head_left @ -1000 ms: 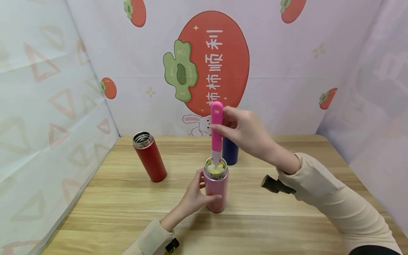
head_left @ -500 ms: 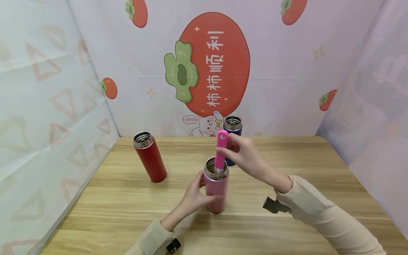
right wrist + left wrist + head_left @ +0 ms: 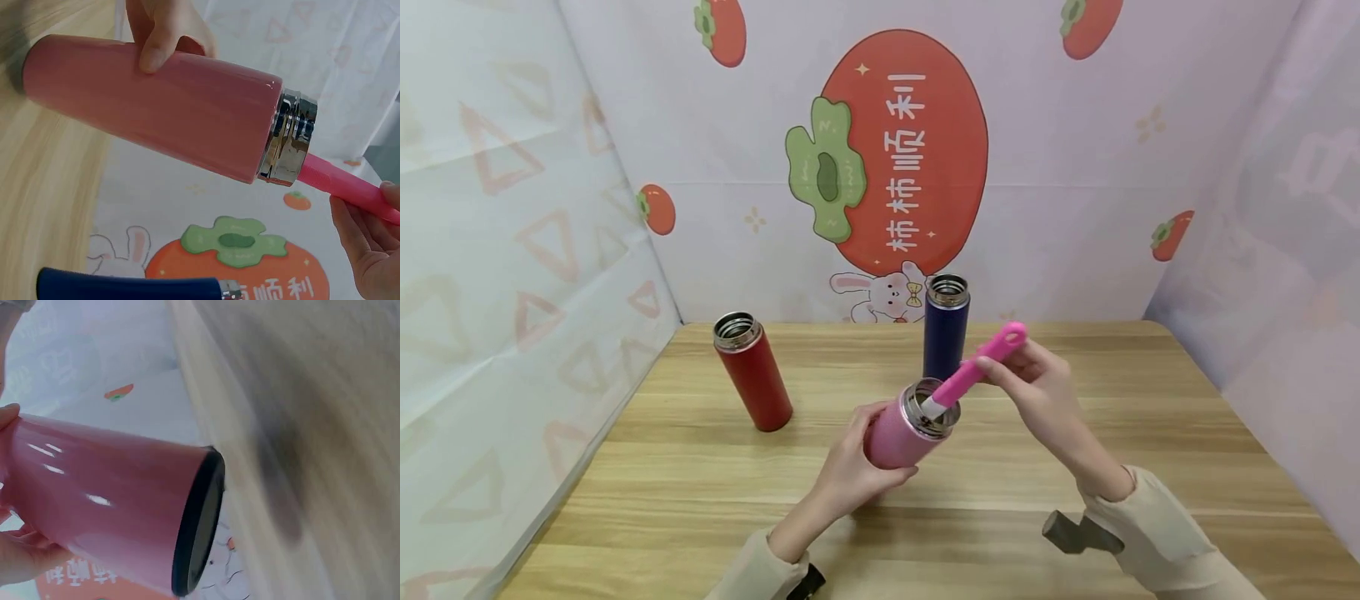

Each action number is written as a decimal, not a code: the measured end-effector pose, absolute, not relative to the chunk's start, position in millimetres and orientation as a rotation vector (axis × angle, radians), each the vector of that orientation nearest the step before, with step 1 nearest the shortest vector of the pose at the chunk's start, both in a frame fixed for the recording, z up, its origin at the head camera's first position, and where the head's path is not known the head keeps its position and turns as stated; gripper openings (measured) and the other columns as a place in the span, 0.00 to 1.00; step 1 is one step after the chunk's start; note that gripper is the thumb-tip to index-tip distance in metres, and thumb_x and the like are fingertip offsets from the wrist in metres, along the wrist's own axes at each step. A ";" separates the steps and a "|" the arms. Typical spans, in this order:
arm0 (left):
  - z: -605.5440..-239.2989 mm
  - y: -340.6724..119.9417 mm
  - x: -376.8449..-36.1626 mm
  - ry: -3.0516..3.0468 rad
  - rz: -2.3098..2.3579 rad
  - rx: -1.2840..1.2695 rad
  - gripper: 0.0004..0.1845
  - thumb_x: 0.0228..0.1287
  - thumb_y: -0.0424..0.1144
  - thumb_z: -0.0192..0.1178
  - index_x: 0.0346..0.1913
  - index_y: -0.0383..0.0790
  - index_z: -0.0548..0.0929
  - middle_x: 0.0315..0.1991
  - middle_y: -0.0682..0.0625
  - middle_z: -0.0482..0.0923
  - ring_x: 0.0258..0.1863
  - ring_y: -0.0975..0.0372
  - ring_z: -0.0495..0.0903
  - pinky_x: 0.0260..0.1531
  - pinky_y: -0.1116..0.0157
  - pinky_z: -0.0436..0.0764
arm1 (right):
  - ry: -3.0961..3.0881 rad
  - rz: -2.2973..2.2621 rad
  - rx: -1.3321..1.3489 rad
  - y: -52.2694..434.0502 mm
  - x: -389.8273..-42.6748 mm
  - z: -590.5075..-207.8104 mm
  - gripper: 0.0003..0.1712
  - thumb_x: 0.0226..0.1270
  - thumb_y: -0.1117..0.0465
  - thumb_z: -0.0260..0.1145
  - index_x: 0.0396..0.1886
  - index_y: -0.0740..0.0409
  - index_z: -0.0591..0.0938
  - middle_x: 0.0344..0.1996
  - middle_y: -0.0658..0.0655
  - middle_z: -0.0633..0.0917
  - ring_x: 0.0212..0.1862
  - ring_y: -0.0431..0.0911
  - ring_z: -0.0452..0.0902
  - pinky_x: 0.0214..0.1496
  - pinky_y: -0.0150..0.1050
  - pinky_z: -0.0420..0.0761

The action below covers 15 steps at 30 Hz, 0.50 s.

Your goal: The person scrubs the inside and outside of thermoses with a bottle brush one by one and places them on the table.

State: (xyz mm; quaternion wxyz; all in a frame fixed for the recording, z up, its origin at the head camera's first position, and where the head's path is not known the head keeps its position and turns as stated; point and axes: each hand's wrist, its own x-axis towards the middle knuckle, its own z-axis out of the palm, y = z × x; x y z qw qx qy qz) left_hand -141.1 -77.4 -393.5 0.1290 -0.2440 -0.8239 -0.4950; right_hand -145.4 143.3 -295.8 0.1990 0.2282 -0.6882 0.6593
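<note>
Pink flask (image 3: 898,437), lifted and tilted right above the wooden table (image 3: 700,500), was gripped by the left hand (image 3: 850,471). The right hand (image 3: 1037,392) pinched a pink brush (image 3: 973,371) poking into its mouth. Red flask (image 3: 752,371) stood left, blue flask (image 3: 945,325) behind.

- You are holding a pink flask (image 3: 898,434) off the bench; it is lying tilted, with its lidless steel mouth pointing up and to your right and its black-rimmed base showing in the left wrist view.
- You are keeping a pink-handled brush (image 3: 974,369) slanted into that mouth; its pale neck is sitting at the rim, its head is hidden inside, and the looped handle end is sticking up to the right.
</note>
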 end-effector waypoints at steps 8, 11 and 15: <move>-385.6 -84.2 -133.4 -2.364 -1.013 -0.702 0.42 0.28 0.43 0.75 0.55 0.47 0.70 0.43 0.50 0.71 0.39 0.60 0.75 0.35 0.61 0.77 | -1.724 2.116 0.456 154.8 -135.9 -313.4 0.05 0.58 0.74 0.57 0.35 0.72 0.75 0.29 0.56 0.84 0.32 0.46 0.82 0.37 0.40 0.78; -385.4 -86.5 -132.6 -2.317 -0.933 -0.748 0.43 0.26 0.43 0.75 0.55 0.44 0.70 0.42 0.49 0.70 0.40 0.59 0.75 0.37 0.60 0.77 | -1.665 2.168 0.379 156.9 -134.4 -316.9 0.05 0.59 0.73 0.56 0.35 0.72 0.74 0.28 0.56 0.84 0.32 0.45 0.82 0.37 0.40 0.78; -385.0 -90.0 -132.7 -2.285 -0.786 -0.755 0.42 0.26 0.44 0.74 0.55 0.44 0.72 0.42 0.49 0.71 0.39 0.58 0.74 0.37 0.60 0.75 | -1.521 2.248 0.336 162.0 -134.7 -319.3 0.04 0.60 0.74 0.55 0.34 0.71 0.75 0.27 0.57 0.83 0.32 0.46 0.81 0.37 0.40 0.78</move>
